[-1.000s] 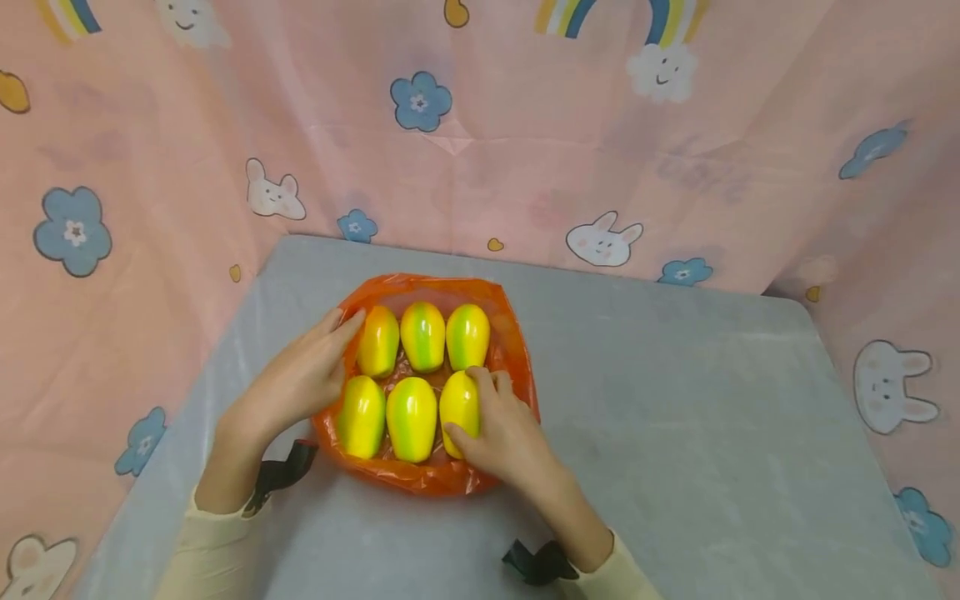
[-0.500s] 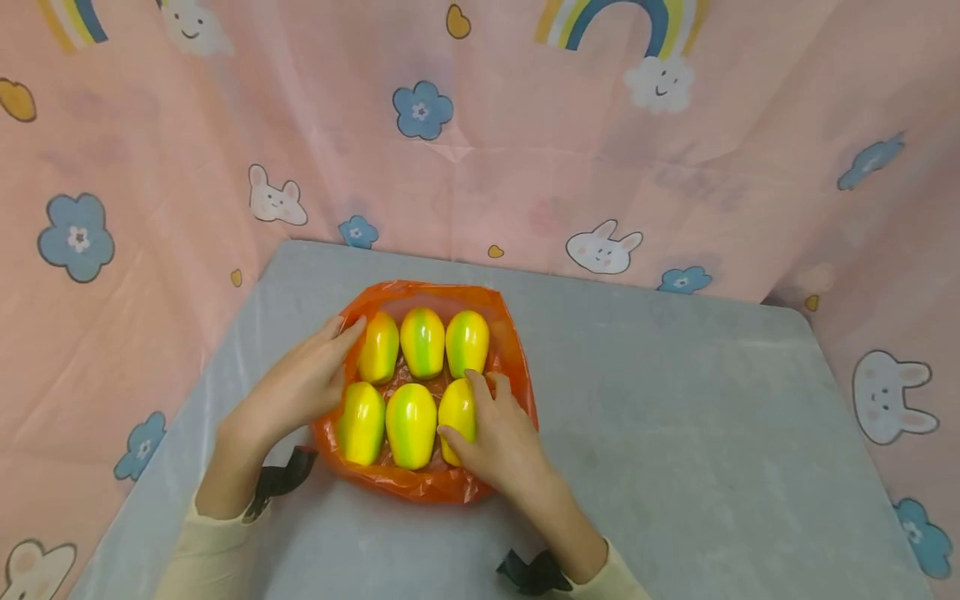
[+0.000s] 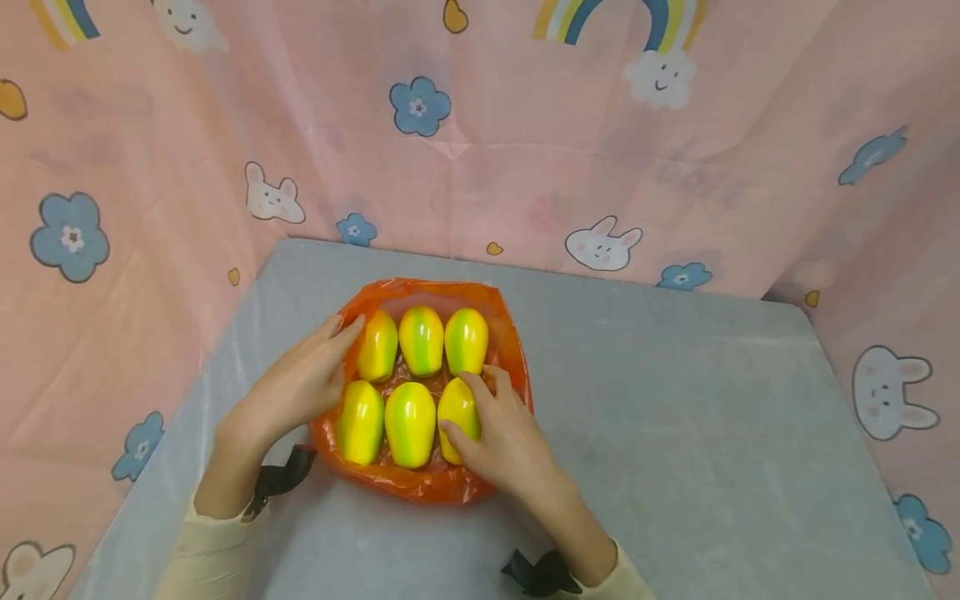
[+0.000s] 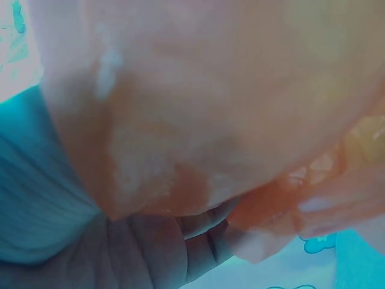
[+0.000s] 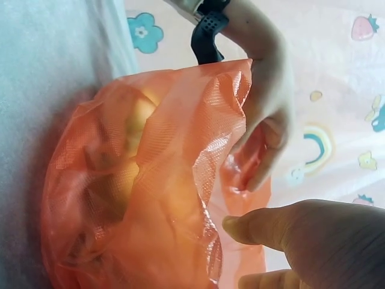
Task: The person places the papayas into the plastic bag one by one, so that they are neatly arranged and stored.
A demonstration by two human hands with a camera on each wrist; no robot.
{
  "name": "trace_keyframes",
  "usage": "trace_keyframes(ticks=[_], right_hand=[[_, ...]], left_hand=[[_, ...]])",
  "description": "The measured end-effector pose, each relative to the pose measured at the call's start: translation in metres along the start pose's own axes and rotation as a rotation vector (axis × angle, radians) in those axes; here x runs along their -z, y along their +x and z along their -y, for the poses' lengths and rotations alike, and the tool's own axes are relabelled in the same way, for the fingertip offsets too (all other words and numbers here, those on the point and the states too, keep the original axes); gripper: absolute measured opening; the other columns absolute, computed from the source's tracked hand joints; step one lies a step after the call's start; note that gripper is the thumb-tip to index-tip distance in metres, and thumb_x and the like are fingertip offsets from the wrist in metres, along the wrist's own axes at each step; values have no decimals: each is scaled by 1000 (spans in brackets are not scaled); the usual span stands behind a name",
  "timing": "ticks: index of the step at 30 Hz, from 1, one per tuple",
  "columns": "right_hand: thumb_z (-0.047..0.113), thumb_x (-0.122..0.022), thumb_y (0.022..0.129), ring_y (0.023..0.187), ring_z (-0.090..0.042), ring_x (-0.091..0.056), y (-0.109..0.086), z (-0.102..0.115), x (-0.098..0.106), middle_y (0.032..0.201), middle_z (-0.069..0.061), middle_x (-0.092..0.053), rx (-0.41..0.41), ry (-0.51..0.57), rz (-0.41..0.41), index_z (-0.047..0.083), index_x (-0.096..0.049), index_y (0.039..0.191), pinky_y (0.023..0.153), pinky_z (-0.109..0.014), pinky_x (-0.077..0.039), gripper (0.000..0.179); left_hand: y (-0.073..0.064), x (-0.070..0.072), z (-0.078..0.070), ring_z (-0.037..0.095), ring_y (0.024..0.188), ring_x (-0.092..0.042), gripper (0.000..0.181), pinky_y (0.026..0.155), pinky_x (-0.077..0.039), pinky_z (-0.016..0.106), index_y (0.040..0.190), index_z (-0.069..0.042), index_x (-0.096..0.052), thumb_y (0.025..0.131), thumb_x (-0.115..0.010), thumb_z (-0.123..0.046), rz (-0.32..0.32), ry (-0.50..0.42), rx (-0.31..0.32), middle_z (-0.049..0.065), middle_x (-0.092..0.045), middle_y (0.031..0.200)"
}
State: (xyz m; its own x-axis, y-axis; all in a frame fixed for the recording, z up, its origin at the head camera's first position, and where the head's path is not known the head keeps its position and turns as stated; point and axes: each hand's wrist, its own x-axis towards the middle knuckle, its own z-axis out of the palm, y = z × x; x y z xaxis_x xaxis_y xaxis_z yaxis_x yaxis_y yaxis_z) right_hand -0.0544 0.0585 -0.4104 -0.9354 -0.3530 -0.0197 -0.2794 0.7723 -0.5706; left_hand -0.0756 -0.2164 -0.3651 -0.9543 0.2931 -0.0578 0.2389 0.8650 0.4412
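An orange plastic bag [image 3: 420, 485] lies with its mouth spread wide. Inside it are several glossy yellow-green mangoes in two rows, such as the front middle mango [image 3: 411, 425] and the back middle mango [image 3: 422, 342]. My left hand [image 3: 303, 379] holds the bag's left rim, with plastic between thumb and fingers; in the left wrist view, the sheet covers part of the fingers [image 4: 207, 244]. Over the front right mango [image 3: 456, 408], my right hand [image 3: 510, 437] curls its thumb and fingers around the fruit, hiding its right side.
The bag sits left of centre on a grey table [image 3: 675, 417]. A pink printed curtain [image 3: 510, 167] hangs behind the table and along both sides. Black straps [image 3: 281, 479] are around the wrists.
My right hand shifts slightly around the front right mango. The left hand stays at the bag's rim, and the mangoes keep their rows.
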Motion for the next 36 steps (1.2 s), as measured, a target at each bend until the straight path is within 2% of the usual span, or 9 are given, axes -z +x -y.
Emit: trace_keyframes(ticks=[8,17,23,29,36], right_hand=[[38,-77,94,134,-41,-61,-4,0,4,160,-21,-44,-36,36,17,10,-56,150,110,-63,-54,66],[39,-78,94,126,-39,-65,-6,7,14,158,-19,-47,28,67,-30,12,-57,149,107,-60,-57,65],[38,-78,93,128,-38,-64,-6,7,17,158,-19,-47,38,65,-39,12,-58,149,108,-59,-57,64],[37,-79,93,121,-36,-66,-7,4,21,154,-19,-49,53,57,-53,10,-60,146,104,-57,-59,63],[34,-81,92,127,-37,-64,-4,4,24,157,-15,-47,15,83,-48,12,-59,147,107,-58,-57,63]], left_hand=[[-1,-3,0,45,150,-46,68,120,-43,61,161,6,-36,95,-52,7,-3,9,-18,28,-36,168],[-1,-2,1,44,149,-47,69,119,-44,61,163,4,-34,96,-51,6,-1,-2,-4,27,-34,169],[3,-2,1,43,147,-49,68,119,-46,60,162,4,-34,96,-50,6,-18,11,-27,27,-36,168],[4,-3,0,45,150,-46,69,119,-44,61,163,3,-33,97,-52,5,0,6,-3,27,-33,170],[3,-3,1,47,155,-40,69,121,-41,62,163,3,-33,97,-51,4,8,9,12,28,-33,170]])
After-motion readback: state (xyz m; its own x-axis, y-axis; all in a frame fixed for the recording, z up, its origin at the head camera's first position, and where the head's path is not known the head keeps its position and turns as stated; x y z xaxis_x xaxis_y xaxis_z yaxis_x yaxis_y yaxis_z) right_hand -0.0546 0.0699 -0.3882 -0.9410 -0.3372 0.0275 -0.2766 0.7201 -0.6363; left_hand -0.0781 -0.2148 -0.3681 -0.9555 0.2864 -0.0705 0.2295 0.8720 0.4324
